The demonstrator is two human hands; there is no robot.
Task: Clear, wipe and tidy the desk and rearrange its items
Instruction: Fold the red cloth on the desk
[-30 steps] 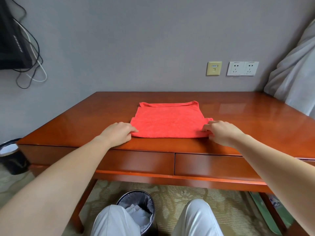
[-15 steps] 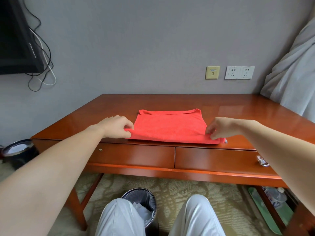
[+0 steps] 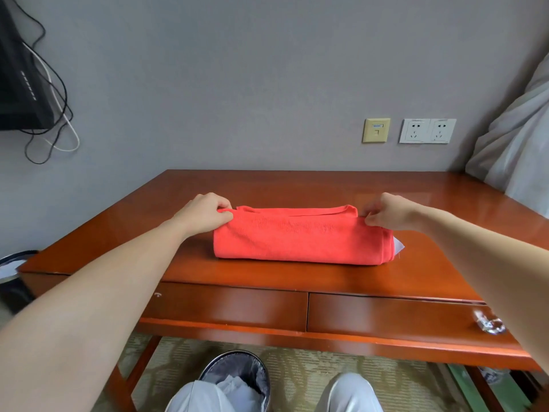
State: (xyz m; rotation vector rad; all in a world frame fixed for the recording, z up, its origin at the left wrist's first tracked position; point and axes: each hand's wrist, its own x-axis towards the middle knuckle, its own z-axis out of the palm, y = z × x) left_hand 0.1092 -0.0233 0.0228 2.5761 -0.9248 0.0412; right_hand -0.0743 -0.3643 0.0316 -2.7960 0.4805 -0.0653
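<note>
A red cloth (image 3: 300,239) lies folded over on the wooden desk (image 3: 297,185), its near half laid onto the far half. My left hand (image 3: 205,214) pinches the cloth's far left corner. At the far right corner my right hand (image 3: 389,212) pinches the cloth's edge. A small white tag (image 3: 398,247) sticks out at the cloth's right end.
Two drawers (image 3: 386,316) run along the desk front. A bin (image 3: 237,379) with a liner stands under the desk by my knees. Another bin (image 3: 12,269) stands at the left. Wall sockets (image 3: 427,130), hanging cables (image 3: 50,114) and white bedding (image 3: 517,144) are behind.
Both hands have lifted the cloth's near edge and carried it away from me onto the far edge, so the cloth is now folded in half. The view has shifted back from the desk.
</note>
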